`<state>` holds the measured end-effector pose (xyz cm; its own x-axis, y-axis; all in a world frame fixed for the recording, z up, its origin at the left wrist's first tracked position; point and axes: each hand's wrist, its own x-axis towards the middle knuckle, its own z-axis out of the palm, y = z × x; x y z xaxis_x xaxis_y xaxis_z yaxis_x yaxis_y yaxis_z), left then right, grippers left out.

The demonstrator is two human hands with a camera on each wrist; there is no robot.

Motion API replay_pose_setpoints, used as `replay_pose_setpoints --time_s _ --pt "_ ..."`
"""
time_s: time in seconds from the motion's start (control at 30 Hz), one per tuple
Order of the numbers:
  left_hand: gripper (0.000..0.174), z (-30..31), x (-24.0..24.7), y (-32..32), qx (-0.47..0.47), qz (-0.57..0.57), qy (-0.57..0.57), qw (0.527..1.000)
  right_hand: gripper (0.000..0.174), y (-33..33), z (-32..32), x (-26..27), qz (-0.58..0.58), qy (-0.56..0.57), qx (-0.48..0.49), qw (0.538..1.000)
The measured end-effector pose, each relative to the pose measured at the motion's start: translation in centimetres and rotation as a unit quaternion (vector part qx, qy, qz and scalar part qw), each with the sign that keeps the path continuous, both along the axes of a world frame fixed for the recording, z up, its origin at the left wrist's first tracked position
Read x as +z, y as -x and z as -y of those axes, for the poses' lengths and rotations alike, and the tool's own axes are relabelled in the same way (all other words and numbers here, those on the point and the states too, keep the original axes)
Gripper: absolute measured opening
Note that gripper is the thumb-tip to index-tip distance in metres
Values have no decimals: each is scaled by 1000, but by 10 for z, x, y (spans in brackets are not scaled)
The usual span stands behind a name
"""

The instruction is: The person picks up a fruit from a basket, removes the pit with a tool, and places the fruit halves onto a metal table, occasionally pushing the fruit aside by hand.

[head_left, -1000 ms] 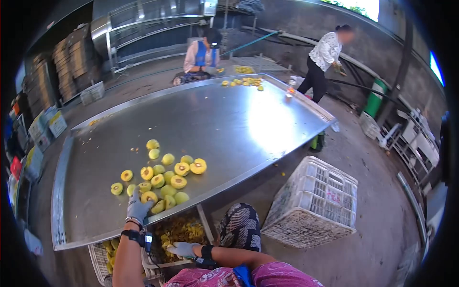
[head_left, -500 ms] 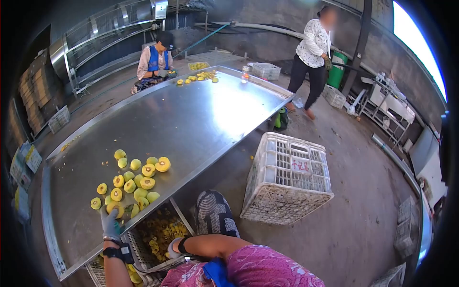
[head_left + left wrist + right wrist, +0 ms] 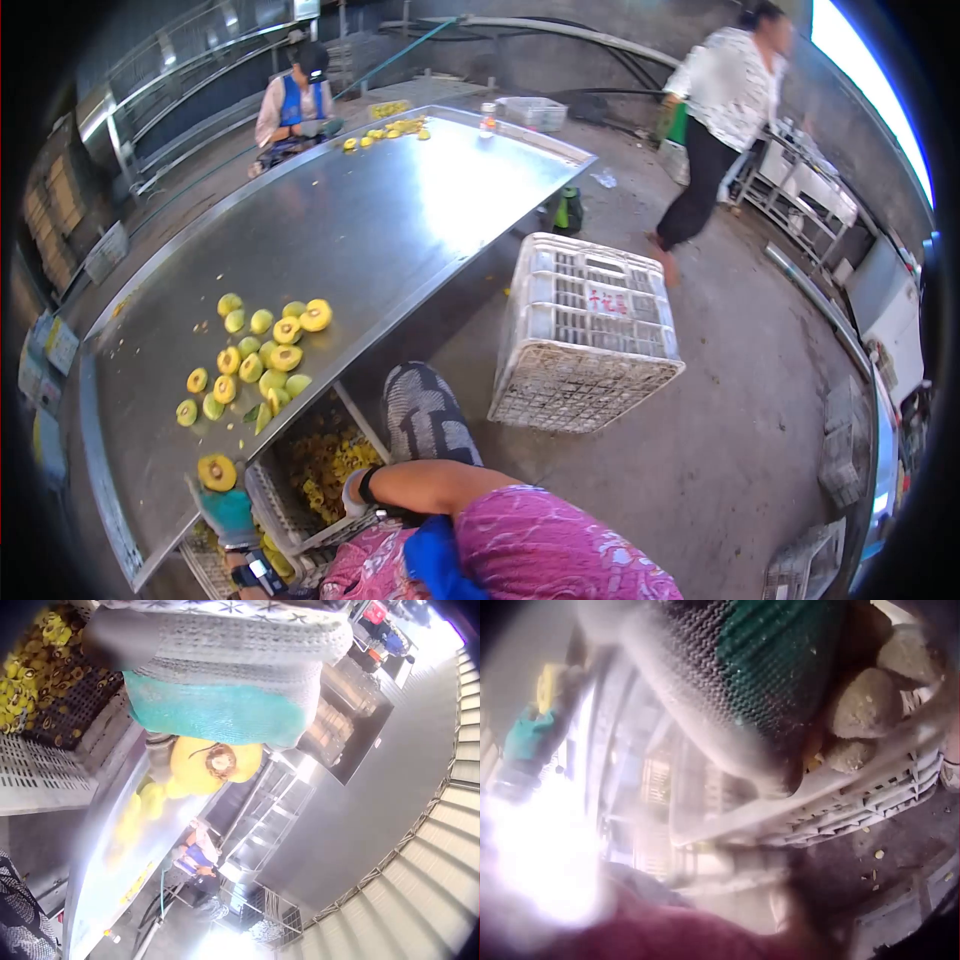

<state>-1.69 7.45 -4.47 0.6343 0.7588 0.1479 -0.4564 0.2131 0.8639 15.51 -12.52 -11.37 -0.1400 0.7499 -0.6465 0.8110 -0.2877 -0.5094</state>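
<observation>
Left hand: grips a cut fruit by desk edge;
Right hand: at scrap crate; grip, cannot tell;
Desk: more fruit, some cut, grouped

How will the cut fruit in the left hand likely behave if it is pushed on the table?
The cut fruit would probably slide when laid on its flat face, since the metal table looks smooth and shiny. Its exposed yellow flesh may bruise if pressed hard.
</observation>
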Motion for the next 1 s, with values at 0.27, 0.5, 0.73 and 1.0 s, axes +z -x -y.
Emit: replay_pose_setpoints --time_s 0.27,0.5,0.73,1.0 --pt "36 60 43 -14 253 -178 -343 887 40 6 -15 79 -261 -255 -217 905" --pt "30 62 46 -22 32 146 290 945 43 27 -20 136 -276 -295 -236 884" --pt "27 69 34 -25 33 166 292 942 49 34 -32 120 -258 -370 -248 857" --pt "31 75 29 -30 113 108 213 965 49 43 -29 129 -239 -361 -242 868"
